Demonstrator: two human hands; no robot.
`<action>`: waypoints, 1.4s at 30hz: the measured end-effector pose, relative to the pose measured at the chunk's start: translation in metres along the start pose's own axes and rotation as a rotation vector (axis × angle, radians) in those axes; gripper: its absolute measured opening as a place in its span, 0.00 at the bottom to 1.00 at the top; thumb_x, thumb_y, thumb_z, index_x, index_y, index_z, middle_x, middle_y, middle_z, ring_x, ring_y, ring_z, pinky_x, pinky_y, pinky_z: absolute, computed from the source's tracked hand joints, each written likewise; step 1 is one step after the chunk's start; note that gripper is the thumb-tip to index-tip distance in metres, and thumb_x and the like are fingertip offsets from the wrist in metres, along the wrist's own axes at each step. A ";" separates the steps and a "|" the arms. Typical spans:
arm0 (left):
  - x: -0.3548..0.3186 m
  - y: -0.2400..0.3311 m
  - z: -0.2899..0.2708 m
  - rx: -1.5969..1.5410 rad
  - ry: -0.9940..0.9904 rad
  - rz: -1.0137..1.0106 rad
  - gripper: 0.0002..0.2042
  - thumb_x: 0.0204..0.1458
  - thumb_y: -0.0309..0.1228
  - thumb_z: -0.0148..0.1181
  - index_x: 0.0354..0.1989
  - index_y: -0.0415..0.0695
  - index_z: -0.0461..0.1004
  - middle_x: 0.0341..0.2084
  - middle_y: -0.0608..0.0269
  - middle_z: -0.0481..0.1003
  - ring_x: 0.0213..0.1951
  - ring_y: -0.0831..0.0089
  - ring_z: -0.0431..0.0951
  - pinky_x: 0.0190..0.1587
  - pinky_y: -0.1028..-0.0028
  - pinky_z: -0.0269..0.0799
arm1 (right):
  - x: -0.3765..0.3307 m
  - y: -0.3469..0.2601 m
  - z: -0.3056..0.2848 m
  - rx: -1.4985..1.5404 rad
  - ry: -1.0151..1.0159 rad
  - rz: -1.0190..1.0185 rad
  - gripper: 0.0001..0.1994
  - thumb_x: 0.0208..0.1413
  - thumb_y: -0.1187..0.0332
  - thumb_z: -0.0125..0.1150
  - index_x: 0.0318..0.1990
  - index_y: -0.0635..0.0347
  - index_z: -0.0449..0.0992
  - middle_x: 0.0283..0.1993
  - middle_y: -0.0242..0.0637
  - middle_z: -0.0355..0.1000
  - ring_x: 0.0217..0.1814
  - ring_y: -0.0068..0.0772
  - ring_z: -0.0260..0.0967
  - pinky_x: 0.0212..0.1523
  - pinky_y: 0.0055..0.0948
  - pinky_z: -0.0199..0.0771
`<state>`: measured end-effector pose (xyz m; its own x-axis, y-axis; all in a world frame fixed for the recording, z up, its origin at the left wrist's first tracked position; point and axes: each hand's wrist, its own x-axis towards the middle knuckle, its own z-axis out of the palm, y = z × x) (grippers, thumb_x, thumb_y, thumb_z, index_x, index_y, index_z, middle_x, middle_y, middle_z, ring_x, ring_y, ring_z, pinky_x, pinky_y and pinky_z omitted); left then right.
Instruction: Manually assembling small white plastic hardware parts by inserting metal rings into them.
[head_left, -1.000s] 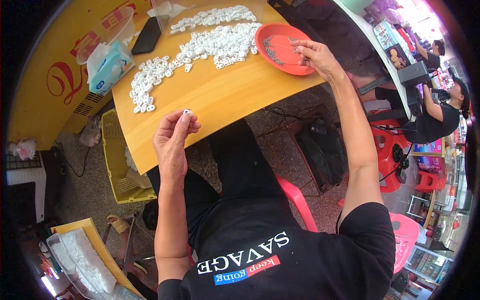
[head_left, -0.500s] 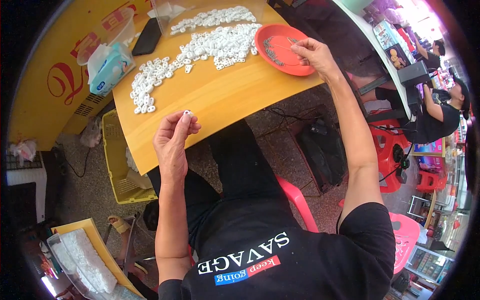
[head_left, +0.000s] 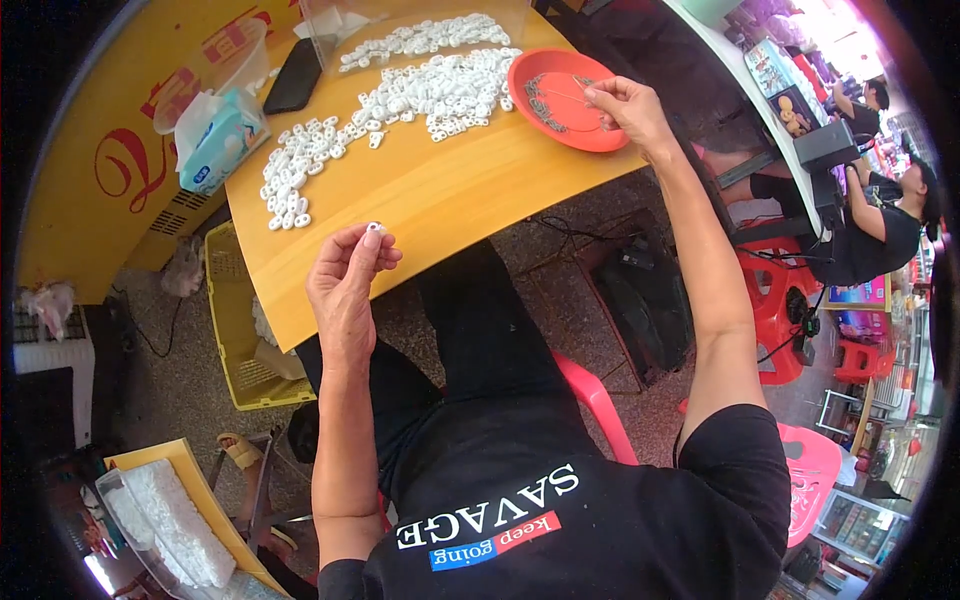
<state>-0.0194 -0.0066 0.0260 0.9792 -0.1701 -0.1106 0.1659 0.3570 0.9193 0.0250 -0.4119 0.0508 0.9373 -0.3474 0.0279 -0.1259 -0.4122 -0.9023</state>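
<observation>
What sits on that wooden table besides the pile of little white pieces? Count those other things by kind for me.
Red dish: 1
Black phone: 1
Tissue pack: 1
Clear plastic tub: 1
Total: 4
The white pieces are too many to count; the left hand holds one more, and the right hand reaches into the dish.

Shirt: I wear a black T-shirt (head_left: 560,520), loose, with short sleeves.
Sleeves: my right sleeve (head_left: 740,470) ends above the elbow; both forearms are bare from there down.
Print: white block lettering runs across the chest of my shirt, with a smaller strip below it, half blue and half red.
Trousers: my trousers (head_left: 480,340) are black as well, plain, with no visible marking.
Wrists: no watch, band or glove on either one.
Fingers: bare, no rings that I can make out.
</observation>
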 end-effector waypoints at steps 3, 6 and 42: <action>0.000 -0.002 -0.002 0.007 -0.018 0.003 0.08 0.58 0.28 0.59 0.41 0.36 0.74 0.32 0.59 0.77 0.32 0.74 0.77 0.38 0.76 0.73 | 0.001 0.001 -0.002 0.019 -0.003 0.009 0.10 0.56 0.67 0.64 0.40 0.64 0.77 0.27 0.28 0.73 0.24 0.14 0.66 0.25 0.18 0.70; -0.001 -0.002 -0.003 0.018 -0.034 0.004 0.08 0.58 0.28 0.58 0.42 0.37 0.74 0.33 0.59 0.77 0.33 0.73 0.77 0.40 0.75 0.74 | 0.000 0.004 -0.002 0.097 -0.002 0.015 0.10 0.56 0.67 0.63 0.40 0.65 0.76 0.28 0.28 0.73 0.24 0.15 0.67 0.25 0.18 0.71; -0.021 0.023 0.024 -0.071 -0.098 0.156 0.06 0.59 0.25 0.57 0.39 0.34 0.70 0.30 0.61 0.76 0.33 0.77 0.77 0.38 0.77 0.76 | -0.147 -0.109 0.181 0.607 -0.423 -0.111 0.10 0.63 0.65 0.55 0.40 0.66 0.71 0.29 0.30 0.70 0.27 0.17 0.65 0.28 0.18 0.69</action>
<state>-0.0393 -0.0166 0.0590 0.9783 -0.1947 0.0714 0.0241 0.4490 0.8932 -0.0400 -0.1633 0.0670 0.9945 0.0729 0.0755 0.0636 0.1542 -0.9860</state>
